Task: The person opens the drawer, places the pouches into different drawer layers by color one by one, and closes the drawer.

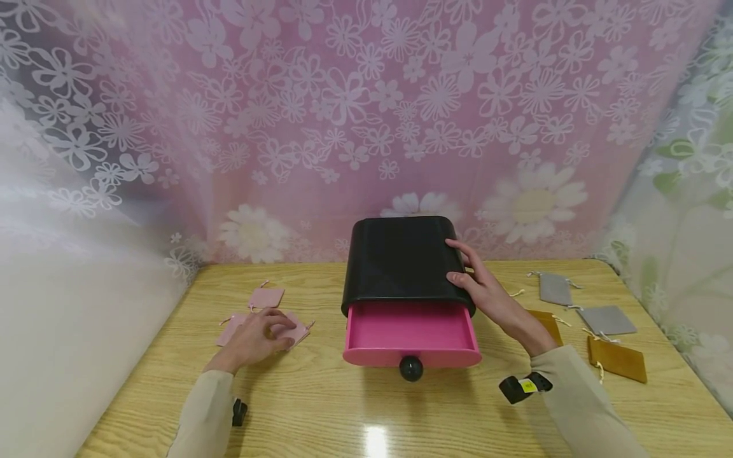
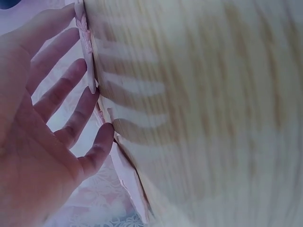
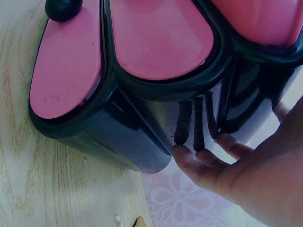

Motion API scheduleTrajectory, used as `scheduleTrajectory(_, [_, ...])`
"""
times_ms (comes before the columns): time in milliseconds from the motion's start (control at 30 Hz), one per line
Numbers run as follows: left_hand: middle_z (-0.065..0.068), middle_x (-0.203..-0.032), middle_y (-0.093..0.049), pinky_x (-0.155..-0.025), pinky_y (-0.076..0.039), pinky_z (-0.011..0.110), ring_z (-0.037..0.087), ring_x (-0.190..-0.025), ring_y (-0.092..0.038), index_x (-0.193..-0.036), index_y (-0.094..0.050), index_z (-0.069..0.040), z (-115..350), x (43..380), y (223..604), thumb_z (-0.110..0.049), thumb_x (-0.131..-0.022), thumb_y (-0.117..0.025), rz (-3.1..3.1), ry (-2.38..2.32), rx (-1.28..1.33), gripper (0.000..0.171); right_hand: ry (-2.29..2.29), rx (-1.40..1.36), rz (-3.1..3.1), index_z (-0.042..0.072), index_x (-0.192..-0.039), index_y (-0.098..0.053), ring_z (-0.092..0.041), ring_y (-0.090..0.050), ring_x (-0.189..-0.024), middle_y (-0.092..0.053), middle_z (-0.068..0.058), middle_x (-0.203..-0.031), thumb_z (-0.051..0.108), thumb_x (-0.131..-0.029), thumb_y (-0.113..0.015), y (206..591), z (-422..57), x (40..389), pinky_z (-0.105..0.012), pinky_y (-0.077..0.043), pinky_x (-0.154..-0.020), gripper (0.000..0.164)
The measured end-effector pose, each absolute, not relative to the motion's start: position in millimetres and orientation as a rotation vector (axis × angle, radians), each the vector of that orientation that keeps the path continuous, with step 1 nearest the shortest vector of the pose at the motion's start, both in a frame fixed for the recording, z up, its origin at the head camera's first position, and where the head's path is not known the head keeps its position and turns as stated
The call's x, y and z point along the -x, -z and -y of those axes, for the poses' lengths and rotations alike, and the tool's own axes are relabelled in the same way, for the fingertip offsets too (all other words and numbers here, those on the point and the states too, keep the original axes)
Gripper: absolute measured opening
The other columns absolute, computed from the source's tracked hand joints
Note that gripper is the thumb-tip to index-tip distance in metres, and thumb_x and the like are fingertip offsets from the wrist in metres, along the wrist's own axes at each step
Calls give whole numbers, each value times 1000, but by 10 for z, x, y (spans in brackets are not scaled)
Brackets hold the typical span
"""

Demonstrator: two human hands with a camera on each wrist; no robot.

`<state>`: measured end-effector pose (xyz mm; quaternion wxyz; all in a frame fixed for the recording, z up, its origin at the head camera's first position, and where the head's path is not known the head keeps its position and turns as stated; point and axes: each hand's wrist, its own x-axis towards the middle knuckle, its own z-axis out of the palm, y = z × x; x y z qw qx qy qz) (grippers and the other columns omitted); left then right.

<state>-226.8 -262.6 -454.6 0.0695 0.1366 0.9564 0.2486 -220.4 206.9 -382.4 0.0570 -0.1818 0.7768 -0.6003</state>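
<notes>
Inspecting the worktop (image 1: 309, 407) finds a black drawer unit (image 1: 403, 257) standing near its far side, with a pink drawer (image 1: 380, 358) drawn out toward the person and a round black knob (image 1: 411, 368) on the drawer's front. The right wrist view shows three pink fronts set side by side in the black casing.

The left hand (image 1: 258, 337) is at the left of the worktop, over a pink pouch (image 1: 294, 331). Its fingers are spread and lightly bent, the fingertips at the pouch; its grip is released, with a gap visible between thumb and forefinger. Two other pink pouches lie near: one just beyond the hand (image 1: 268, 297), one at its left, partly covered (image 1: 231, 330).

The right hand (image 1: 487, 294) rests against the right side of the drawer unit, thumb and forefinger reaching onto the top. Its grip is likewise released, the fingers extended and clenching nothing.

To the right lie two grey pouches (image 1: 607, 319) and two mustard pouches (image 1: 616, 359), one mustard pouch partly hidden by the right forearm. Light-coloured drawstrings show on these. A pink floral cloth (image 1: 343, 127) hangs behind the worktop.
</notes>
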Motion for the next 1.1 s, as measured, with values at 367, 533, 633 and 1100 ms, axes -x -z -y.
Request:
scheduleTrajectory(367, [10, -135, -62, -88, -53, 48, 26, -107, -64, -105, -78, -23, 2617, 2288, 4586, -28, -91, -78, -2896, -791, -439, 14, 1831, 563, -2356, 25, -165, -11, -50, -46, -134, -27, -29, -154, 23, -109, -44, 3834, -2072, 2211, -24, -56, -86, 64])
scheduleTrajectory(533, [5, -125, -64, -81, -51, 39, 17, -95, -63, -102, -78, -23, 2612, 2296, 4587, -22, -91, -78, -2875, -832, -430, 11, 1821, 557, -2359, 25, -165, -11, -50, -45, -135, -27, -28, -154, 24, -109, -44, 3833, -2076, 2209, -23, -55, -86, 65])
scheduleTrajectory(633, [3, -117, -64, -79, -49, 35, 13, -91, -60, -103, -78, -21, 2617, 2301, 4580, -20, -92, -77, -2851, -856, -433, 12, 1816, 558, -2359, 25, -165, -10, -50, -45, -135, -26, -28, -154, 24, -109, -44, 3829, -2078, 2206, -24, -55, -86, 65])
scheduleTrajectory(1100, [3, -115, -66, -79, -51, 35, 13, -90, -61, -113, -76, -17, 2645, 2318, 4594, -18, -94, -74, -2820, -889, -389, 19, 1812, 552, -2364, 26, -165, -10, -50, -45, -136, -27, -28, -154, 25, -109, -44, 3829, -2079, 2209, -23, -55, -86, 65])
